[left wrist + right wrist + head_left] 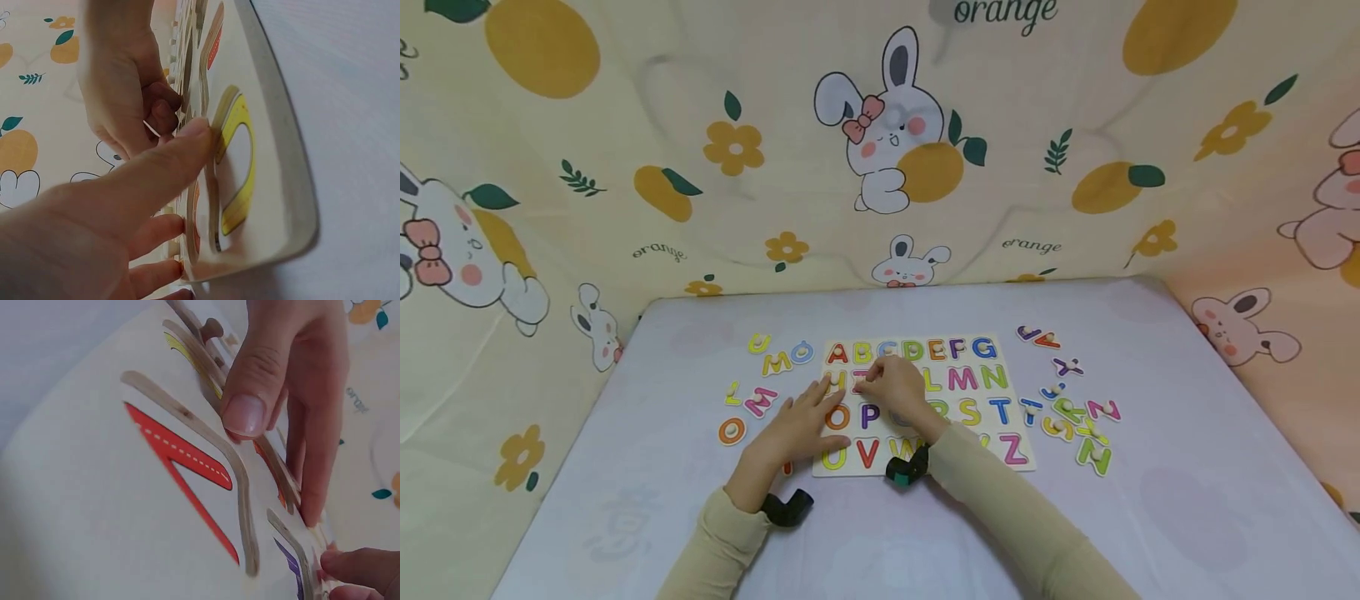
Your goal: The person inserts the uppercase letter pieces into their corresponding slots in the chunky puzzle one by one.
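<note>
The right hand (895,390) seems to pinch a pink letter (858,376) at the board's (850,472) ten o'clock, which could jam if tipped, while the left hand (797,427) spreads at nine o'clock.

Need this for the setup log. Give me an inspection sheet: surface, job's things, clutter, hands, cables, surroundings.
Surface: pale tabletop.
Job's things: alphabet puzzle board on the tabletop; red V slot unfilled; pink letter in the second row, partly covered.
Clutter: loose letters bunched right of the board, including a green N; more scattered left, including an orange O.
Left hand: rests on the board's left side, fingers extended.
Right hand: appears to pinch the pink letter; contact partly hidden.
Cables: nothing seen; black device on each wrist.
Surroundings: cream backdrop printed with rabbits, oranges and flowers.
</note>
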Demonstrator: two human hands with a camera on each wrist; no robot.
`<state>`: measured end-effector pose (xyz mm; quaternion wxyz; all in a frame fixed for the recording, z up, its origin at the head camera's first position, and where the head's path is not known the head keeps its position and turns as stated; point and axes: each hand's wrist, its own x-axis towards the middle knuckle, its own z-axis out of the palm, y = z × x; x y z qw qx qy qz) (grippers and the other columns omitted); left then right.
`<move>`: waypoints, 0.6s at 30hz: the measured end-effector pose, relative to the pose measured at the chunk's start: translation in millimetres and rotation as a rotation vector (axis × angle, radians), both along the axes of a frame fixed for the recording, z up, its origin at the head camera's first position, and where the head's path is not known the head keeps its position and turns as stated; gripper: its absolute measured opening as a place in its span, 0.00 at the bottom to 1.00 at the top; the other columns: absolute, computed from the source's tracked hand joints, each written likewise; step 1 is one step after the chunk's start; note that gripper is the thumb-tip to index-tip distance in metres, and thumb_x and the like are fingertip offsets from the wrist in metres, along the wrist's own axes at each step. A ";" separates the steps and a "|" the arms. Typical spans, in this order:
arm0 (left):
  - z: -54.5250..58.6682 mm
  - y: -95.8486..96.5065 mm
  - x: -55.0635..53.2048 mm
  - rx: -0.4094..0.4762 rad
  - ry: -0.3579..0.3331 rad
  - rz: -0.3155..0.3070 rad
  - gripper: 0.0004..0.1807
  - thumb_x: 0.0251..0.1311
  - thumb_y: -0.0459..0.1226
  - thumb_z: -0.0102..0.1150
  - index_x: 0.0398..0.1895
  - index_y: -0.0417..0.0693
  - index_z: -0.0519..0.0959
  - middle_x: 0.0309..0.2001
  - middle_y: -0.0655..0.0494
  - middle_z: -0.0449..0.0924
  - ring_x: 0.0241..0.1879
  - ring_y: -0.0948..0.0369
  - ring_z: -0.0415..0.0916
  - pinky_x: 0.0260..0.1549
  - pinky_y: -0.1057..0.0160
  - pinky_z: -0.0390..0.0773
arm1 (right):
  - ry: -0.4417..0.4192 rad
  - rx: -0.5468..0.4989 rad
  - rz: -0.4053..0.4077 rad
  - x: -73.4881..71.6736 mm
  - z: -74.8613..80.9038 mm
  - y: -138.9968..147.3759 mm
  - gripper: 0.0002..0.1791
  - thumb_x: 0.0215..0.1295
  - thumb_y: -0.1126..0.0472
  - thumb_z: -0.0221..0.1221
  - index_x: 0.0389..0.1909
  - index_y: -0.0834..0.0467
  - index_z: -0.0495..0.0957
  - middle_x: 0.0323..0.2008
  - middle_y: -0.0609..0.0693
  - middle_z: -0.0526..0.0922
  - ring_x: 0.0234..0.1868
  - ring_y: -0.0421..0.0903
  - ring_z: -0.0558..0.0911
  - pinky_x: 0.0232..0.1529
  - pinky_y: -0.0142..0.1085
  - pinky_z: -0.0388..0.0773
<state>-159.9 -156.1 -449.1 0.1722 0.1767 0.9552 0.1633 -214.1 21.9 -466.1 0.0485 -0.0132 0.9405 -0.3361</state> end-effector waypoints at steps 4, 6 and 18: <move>-0.6 0.9 -0.2 -0.005 0.006 0.000 0.43 0.57 0.55 0.62 0.73 0.50 0.60 0.78 0.45 0.46 0.77 0.44 0.47 0.69 0.32 0.54 | 0.023 -0.049 0.031 5.3 2.3 9.6 0.13 0.54 0.49 0.69 0.24 0.54 0.82 0.22 0.47 0.80 0.22 0.39 0.71 0.23 0.28 0.62; -0.7 0.9 -0.4 -0.005 0.006 -0.001 0.43 0.57 0.55 0.62 0.73 0.50 0.60 0.78 0.45 0.45 0.77 0.44 0.46 0.69 0.33 0.54 | 0.038 -0.079 0.048 8.7 4.5 15.8 0.12 0.54 0.51 0.69 0.25 0.55 0.82 0.21 0.47 0.78 0.22 0.39 0.70 0.22 0.28 0.61; -2.1 0.4 -1.0 0.007 -0.006 -0.002 0.42 0.57 0.54 0.63 0.73 0.54 0.60 0.79 0.45 0.42 0.78 0.46 0.41 0.72 0.35 0.50 | 0.077 -0.187 -0.011 28.2 19.7 75.0 0.09 0.57 0.58 0.67 0.33 0.60 0.85 0.22 0.50 0.76 0.23 0.41 0.68 0.22 0.27 0.59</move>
